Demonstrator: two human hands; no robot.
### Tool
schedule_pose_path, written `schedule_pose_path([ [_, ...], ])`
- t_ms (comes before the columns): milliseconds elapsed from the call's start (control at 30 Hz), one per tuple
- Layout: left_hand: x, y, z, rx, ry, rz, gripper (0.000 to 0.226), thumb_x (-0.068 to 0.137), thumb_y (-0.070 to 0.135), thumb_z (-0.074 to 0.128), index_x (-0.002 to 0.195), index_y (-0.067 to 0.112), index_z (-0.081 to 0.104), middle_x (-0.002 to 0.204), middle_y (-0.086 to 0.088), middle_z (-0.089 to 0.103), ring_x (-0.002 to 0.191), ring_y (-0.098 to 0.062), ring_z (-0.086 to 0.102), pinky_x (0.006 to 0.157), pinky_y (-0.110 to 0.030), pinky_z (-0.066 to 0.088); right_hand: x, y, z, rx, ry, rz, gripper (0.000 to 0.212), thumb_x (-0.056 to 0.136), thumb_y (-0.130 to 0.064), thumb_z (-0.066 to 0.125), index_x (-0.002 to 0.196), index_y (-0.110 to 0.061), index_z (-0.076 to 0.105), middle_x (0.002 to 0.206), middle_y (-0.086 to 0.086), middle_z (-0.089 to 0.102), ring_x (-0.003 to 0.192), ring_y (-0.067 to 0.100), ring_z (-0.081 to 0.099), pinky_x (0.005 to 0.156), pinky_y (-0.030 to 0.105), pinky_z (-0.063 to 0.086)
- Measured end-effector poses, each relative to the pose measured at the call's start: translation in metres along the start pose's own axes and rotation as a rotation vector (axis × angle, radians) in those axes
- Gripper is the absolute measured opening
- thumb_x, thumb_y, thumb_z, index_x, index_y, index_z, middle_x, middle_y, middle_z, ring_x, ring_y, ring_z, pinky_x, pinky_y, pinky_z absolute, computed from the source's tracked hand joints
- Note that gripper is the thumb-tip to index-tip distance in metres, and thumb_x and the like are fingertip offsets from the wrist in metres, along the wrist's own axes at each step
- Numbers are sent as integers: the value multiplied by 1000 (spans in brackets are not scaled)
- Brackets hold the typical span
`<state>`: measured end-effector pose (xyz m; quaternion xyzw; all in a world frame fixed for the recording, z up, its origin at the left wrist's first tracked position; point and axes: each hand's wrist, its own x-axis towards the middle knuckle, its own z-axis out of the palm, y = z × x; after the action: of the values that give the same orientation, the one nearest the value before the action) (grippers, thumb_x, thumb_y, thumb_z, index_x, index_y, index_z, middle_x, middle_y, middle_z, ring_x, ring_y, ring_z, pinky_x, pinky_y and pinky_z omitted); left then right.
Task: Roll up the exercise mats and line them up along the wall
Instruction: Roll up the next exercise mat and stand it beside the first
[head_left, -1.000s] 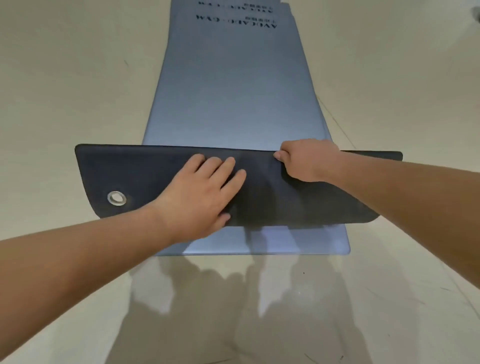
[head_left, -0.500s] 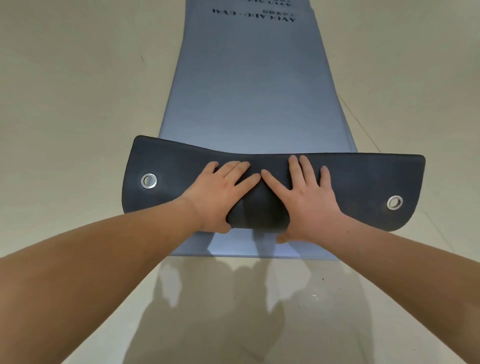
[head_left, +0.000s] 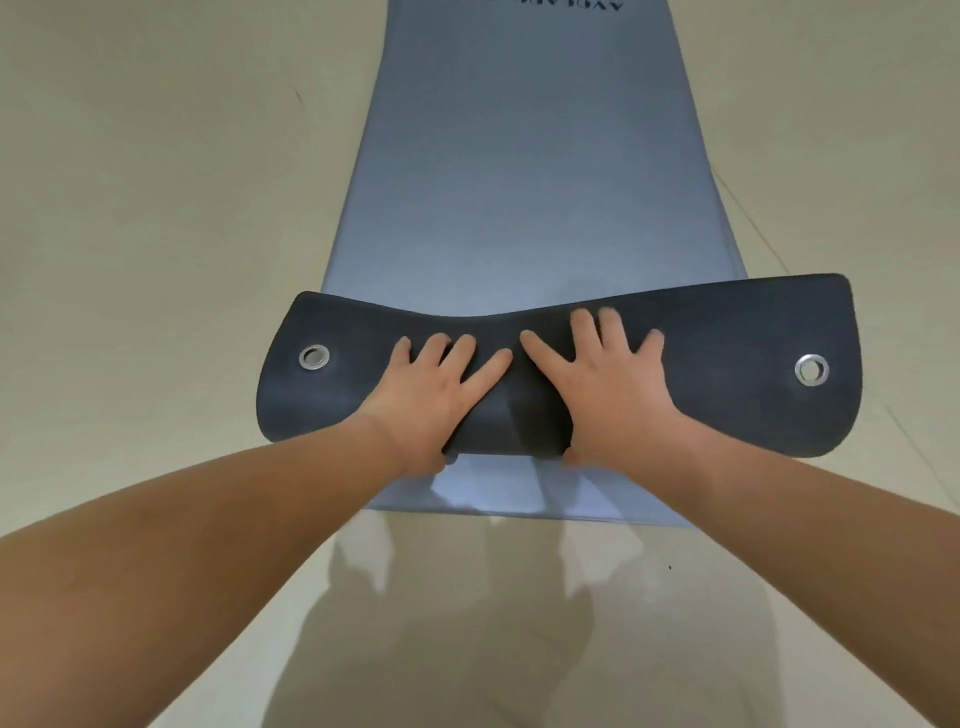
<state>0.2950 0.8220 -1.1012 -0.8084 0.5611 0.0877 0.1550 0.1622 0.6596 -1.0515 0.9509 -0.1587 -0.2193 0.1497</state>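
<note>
Pressing flat, fingers spread: left hand (head_left: 436, 395), right hand (head_left: 608, 384) | mat (head_left: 524, 171): blue-grey, dark underside folded over

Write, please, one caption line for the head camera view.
Both hands, left hand and right hand, press flat on the dark folded end of a blue mat.

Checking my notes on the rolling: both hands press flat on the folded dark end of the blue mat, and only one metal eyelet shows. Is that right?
Not quite. The head view shows two metal eyelets, one left and one right. Otherwise correct: left hand and right hand press flat on the folded dark end of the blue mat.
</note>
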Motion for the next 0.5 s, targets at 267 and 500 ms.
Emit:
schedule_pose_path([
  [267,9,-5,-26,-174,-120,72,111,78,52,81,159,34,7,134,-2,44,114,-27,53,81,-45,53,-1,11,14,34,-20,-84,123,76,-55,81,162,-35,-6,143,15,40,128,37,45,98,56,45],
  [500,-24,21,-66,-293,-252,167,91,72,39,85,147,35,34,110,6,49,85,-22,61,71,-38,54,-43,35,-2,167,-175,-245,102,75,-41,83,153,-43,18,113,-1,49,95,24,59,76,41,56],
])
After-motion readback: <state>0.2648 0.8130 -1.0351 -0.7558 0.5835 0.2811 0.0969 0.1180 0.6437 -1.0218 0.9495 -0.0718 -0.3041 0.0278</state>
